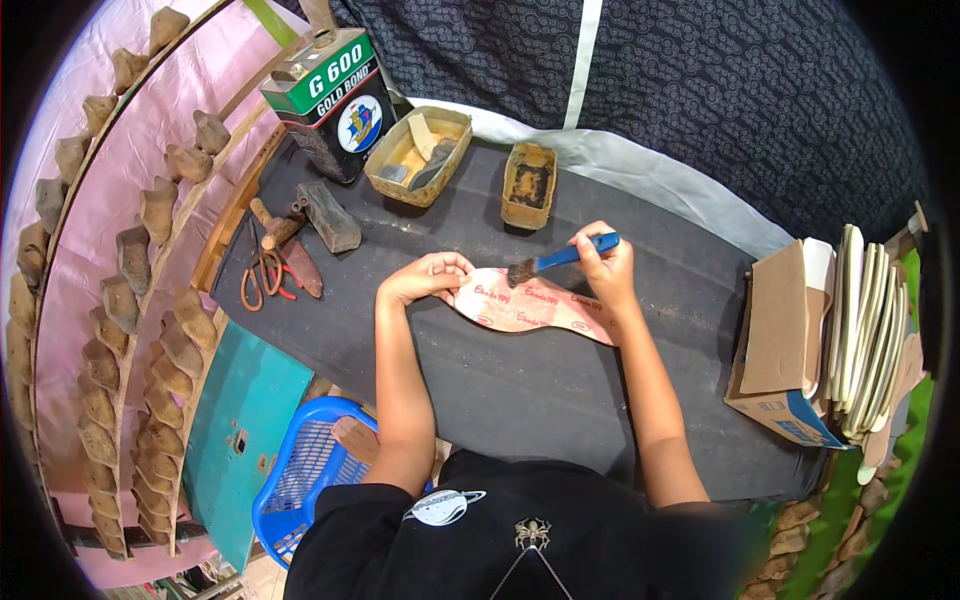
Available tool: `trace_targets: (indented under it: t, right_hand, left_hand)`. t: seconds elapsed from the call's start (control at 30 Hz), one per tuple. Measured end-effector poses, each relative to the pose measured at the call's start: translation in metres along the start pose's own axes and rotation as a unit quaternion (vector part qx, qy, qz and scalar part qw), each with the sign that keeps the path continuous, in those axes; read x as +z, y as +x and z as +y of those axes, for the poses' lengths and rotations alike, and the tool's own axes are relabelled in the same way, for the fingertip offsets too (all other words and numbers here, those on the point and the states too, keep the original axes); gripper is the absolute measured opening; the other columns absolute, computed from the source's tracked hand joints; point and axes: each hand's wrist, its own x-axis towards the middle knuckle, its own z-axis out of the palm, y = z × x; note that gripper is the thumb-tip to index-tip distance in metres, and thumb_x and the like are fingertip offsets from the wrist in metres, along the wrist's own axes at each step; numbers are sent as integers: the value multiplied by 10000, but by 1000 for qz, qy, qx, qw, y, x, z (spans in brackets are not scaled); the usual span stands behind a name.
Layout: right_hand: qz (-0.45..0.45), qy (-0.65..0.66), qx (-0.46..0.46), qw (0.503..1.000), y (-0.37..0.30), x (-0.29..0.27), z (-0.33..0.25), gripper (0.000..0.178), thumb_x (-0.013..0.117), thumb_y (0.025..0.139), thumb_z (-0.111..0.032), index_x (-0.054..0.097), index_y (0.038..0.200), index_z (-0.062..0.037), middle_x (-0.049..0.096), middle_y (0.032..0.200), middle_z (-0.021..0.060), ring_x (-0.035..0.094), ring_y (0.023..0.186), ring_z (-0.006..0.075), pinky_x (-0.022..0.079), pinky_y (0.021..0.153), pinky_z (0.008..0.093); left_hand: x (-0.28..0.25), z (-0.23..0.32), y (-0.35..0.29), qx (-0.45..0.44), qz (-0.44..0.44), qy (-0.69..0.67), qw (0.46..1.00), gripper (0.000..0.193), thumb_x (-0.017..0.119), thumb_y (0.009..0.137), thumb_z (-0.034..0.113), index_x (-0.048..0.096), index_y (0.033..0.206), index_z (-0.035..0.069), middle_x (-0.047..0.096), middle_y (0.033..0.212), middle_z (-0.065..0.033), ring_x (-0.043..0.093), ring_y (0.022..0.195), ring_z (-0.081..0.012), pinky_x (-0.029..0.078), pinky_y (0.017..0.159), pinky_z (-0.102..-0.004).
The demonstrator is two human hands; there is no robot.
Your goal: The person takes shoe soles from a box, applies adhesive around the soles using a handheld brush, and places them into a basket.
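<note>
A pinkish insole board (530, 306) with red printing lies on the dark table in front of me. My left hand (432, 277) pinches its rounded left end between thumb and fingers. In my right hand (606, 268) is a brush (560, 257) with a blue handle, its dark bristles touching the board's upper edge near the left end. The board's narrow right end reaches my right wrist. Beyond the brush stands a small yellowish tub (529, 187) with dark residue inside.
A larger crusted tub (418, 157) with scraps and a green-black metal can (335, 105) stand at back left. Scissors (262, 272), a knife (302, 268) and a dark block (329, 217) lie left. A cardboard box (778, 330) and stacked soles (862, 330) are right, a blue basket (300, 480) lower left.
</note>
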Motion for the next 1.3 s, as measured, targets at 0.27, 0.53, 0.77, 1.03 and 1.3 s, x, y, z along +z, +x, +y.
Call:
trace_targets:
  t: [0.27,0.53,0.77,1.03,1.3]
  right_hand:
    - [40,-38,9,998,4,-19,-5,205,550,803,-205,541,696,-31,515,544,-8,449,467,35,348,424,182]
    - [20,108,93,990,0,5,4,212,551,819,-230,550,773,-23,538,561,19,492,461,47,388,413,168]
    - [-10,37,69,997,4,-11,12,215,543,819,-223,554,727,-28,522,539,4,484,448,47,378,408,181]
    - [27,14,84,996,8,-31,5,214,531,816,-214,552,697,-38,509,531,-7,474,433,49,372,397,178]
    - [8,120,98,988,3,-3,2,216,548,817,-230,562,794,-16,556,593,32,509,478,55,411,431,168]
  left_hand:
    - [2,3,0,-3,1,6,1000,215,564,795,145,502,962,24,552,754,18,535,615,-39,459,553,-162]
    - [5,3,-1,4,4,7,1000,229,570,788,143,496,968,24,555,738,26,534,617,-38,457,560,-173]
    - [2,1,-2,13,-12,26,1000,221,563,790,132,493,970,24,551,750,27,534,629,-40,458,565,-174]
    - [3,3,-1,-11,6,30,999,220,561,791,132,495,969,22,556,754,23,538,625,-37,464,557,-165]
    - [5,5,-2,-6,3,29,1000,220,563,787,130,497,964,17,561,750,17,542,632,-42,469,562,-172]
